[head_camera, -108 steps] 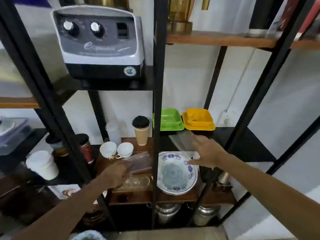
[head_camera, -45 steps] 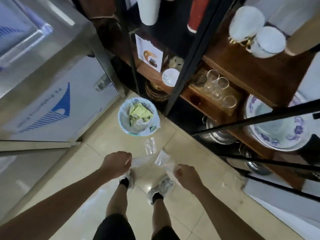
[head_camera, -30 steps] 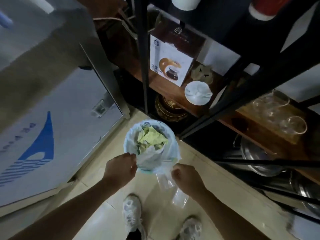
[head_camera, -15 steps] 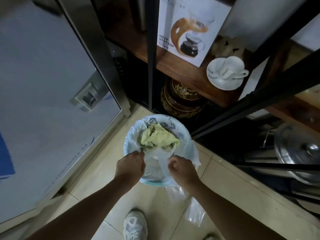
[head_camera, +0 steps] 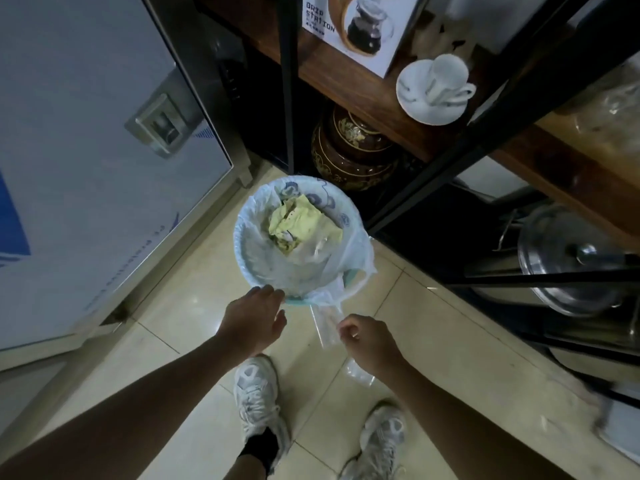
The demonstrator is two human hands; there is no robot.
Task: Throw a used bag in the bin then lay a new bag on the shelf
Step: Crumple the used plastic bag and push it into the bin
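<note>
A small round bin (head_camera: 258, 271) with a white liner stands on the tiled floor below me. Yellow crumpled paper (head_camera: 301, 221) and a clear used bag (head_camera: 311, 249) lie inside it. My left hand (head_camera: 252, 318) hovers at the bin's near rim, fingers apart, holding nothing. My right hand (head_camera: 367, 342) is just right of it, pinching a clear plastic bag (head_camera: 327, 327) that hangs down past my wrist, below the bin's rim.
A metal cabinet (head_camera: 86, 150) stands left of the bin. The black-framed shelf (head_camera: 433, 181) rises on the right with a brown ornate jar (head_camera: 353, 150), a white cup and saucer (head_camera: 434, 88), a printed box and steel pots (head_camera: 575, 258). My white shoes (head_camera: 258, 400) are below.
Both hands have drawn back from over the bin toward me. The left hand has let go of a clear bag, which now lies in the bin. The right hand keeps its bag.
</note>
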